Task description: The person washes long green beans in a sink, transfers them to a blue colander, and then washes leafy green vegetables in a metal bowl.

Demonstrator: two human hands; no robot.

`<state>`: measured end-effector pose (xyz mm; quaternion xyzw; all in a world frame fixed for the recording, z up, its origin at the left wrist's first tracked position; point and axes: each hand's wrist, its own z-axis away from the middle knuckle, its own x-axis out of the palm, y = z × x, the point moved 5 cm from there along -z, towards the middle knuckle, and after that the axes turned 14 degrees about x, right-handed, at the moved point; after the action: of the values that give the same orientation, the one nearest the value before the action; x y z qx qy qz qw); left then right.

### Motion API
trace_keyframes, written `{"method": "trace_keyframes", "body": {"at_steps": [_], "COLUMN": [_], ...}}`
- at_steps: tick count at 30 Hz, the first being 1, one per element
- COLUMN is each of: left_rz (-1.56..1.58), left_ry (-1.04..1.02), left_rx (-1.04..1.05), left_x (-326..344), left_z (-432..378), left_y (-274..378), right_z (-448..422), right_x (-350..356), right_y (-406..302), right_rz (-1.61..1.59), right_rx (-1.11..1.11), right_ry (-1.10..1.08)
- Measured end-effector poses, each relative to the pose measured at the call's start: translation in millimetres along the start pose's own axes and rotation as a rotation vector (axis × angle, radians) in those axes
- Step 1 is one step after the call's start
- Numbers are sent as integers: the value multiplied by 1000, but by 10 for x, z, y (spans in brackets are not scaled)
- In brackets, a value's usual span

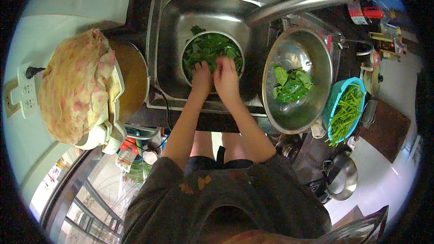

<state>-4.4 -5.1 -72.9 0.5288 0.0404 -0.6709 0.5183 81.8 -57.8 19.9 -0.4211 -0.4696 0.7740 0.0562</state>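
A round metal-rimmed bowl (183, 64) sits in the stainless steel sink (169, 81), filled with wet dark green leaves (212, 45). My left hand (201, 77) reaches over its near rim, fingertips at the leaves. Close beside it, my right hand (226, 76) is bent over the same greens and blurred. Whether either hand grips a leaf cannot be made out. To the right stands a wide steel basin (268, 98) with a small heap of green leaves (294, 86). Beyond it, cut green stems (346, 110) fill a turquoise basket (327, 110).
A steel faucet (301, 1) arches over the sink's right side. At left, a cloth-covered appliance (76, 91) stands near a power strip (27, 89). A black cord (166, 103) hangs by the sink. Bottles and jars (386, 40) line the right; a metal pan (349, 179) is lower right.
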Motion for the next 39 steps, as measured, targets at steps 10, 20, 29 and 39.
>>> {"method": "trace_keyframes", "body": {"at_steps": [10,20,29,39], "left_rz": [321,364,121,-59], "left_ry": [-158,-143,19,298], "left_rx": [-276,-96,84,-44], "left_x": [1178,838,-598,-518], "left_z": [-413,-268,118,-611], "left_y": [-758,-560,205,-206], "right_z": [-769,-504,-601,-840], "right_x": [1082,706,659,669], "right_y": [510,365,910,360], "right_rz": [414,115,507,439], "right_rx": [391,102,227,116], "right_ry": [-11,191,-203,132]}}
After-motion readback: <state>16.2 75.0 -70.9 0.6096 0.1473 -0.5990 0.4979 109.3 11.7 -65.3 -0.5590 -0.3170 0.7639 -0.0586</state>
